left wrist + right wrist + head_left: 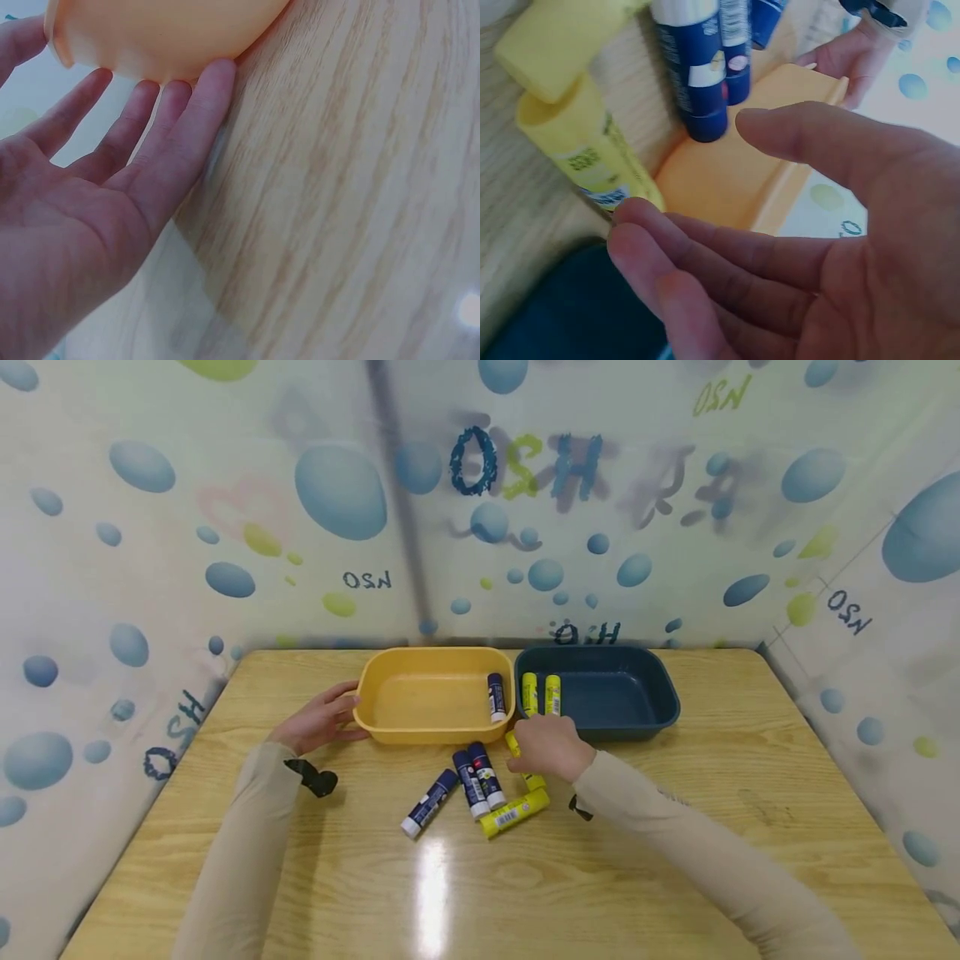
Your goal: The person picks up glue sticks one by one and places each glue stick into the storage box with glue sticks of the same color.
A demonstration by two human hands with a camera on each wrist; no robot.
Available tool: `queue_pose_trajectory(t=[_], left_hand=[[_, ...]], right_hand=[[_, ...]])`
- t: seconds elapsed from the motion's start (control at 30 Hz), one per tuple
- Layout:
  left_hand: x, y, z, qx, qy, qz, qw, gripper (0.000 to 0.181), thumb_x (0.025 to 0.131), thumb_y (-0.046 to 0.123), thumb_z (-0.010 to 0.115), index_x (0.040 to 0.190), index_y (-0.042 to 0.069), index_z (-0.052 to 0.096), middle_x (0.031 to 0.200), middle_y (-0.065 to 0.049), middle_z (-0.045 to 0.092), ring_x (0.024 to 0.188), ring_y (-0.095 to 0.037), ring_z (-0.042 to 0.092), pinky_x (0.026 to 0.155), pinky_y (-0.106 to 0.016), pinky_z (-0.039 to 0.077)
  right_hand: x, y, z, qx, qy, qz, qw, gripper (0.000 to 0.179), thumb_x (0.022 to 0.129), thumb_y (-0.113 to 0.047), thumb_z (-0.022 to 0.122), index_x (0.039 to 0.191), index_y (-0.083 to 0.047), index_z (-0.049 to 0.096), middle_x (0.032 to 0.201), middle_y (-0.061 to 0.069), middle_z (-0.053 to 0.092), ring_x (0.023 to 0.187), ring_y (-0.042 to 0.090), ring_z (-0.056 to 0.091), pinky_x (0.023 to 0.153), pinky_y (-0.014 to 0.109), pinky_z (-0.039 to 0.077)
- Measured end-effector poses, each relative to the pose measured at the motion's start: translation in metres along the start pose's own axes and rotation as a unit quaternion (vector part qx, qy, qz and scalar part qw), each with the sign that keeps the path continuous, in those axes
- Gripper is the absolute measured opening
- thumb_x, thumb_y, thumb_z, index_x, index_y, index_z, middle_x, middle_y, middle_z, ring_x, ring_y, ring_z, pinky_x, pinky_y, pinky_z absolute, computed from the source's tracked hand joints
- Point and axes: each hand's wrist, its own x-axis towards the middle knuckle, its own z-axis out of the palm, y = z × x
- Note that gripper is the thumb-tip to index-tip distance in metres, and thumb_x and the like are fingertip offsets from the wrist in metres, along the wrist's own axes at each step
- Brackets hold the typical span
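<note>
My left hand (322,718) rests its spread fingers against the left outer wall of the yellow tray (431,737); the thumb is by its rim in the left wrist view. My right hand (552,747) hovers over a yellow glue stick (535,780) lying before the trays. In the right wrist view its thumb and fingers stand apart, fingertips close to that glue stick's end; contact is unclear. A second yellow glue stick (514,812) lies nearer me, beside two side-by-side blue glue sticks (471,785). Further left lies another blue glue stick (429,803).
Beside the yellow tray stands a dark blue tray (630,727), holding two yellow glue sticks (552,695) at its left end. One blue glue stick (497,697) is inside the yellow tray at the right. A patterned curtain (487,560) rises behind the wooden table (360,893).
</note>
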Motion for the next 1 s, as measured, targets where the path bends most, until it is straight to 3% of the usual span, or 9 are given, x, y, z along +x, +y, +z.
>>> queue_pose_trajectory(t=[0.47,0.77,1.0], left_hand=[[-0.001,0.003,0.0,0.027,-0.009,0.008,0.9996,0.062,0.105,0.021,0.043,0.155,0.009,0.009,0.151,-0.025,0.023,0.109,-0.02,0.058,0.095,-0.051,0.045],[-0.002,0.003,-0.004,0.054,-0.01,0.02,0.9983,0.063,0.104,0.019,0.047,0.154,0.006,0.012,0.148,-0.025,0.024,0.106,-0.019,0.059,0.096,-0.054,0.044],[-0.001,0.007,-0.002,0.067,-0.004,0.02,0.9976,0.062,0.102,0.017,0.05,0.153,0.013,0.016,0.147,-0.022,0.027,0.104,-0.021,0.06,0.094,-0.055,0.045]], right_hand=[[0.01,0.006,0.019,-0.033,-0.004,0.014,0.9994,0.031,0.086,-0.036,0.073,0.091,-0.007,0.068,0.07,0.003,0.058,0.062,0.019,0.053,0.055,0.03,0.043],[0.016,0.007,0.029,-0.031,-0.001,0.017,0.9994,0.029,0.086,-0.036,0.073,0.087,-0.008,0.065,0.068,0.004,0.056,0.062,0.021,0.053,0.054,0.03,0.041],[0.018,0.008,0.032,-0.026,0.007,0.019,0.9995,0.029,0.085,-0.036,0.073,0.084,-0.008,0.065,0.067,0.004,0.056,0.062,0.021,0.053,0.054,0.03,0.042]])
